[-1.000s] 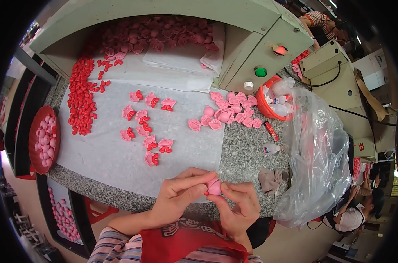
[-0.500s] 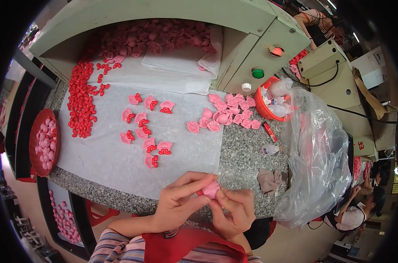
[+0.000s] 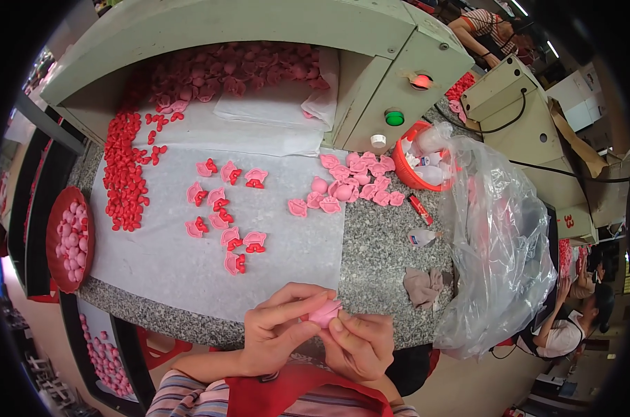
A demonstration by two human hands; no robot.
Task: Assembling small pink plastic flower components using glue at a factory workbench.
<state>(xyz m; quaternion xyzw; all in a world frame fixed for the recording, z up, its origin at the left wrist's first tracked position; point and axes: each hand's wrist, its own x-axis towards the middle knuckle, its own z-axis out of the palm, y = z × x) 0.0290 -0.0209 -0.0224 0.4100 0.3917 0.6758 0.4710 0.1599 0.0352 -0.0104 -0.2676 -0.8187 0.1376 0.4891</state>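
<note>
Head-worn fisheye camera looks steeply down, close over the worktable point(image 3: 391, 257).

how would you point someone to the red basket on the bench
Start at the pale green machine housing and find its green button. Just below and right of it, on the speckled stone bench, sits the red basket. It is the only round red container touching the clear plastic bag.
</note>
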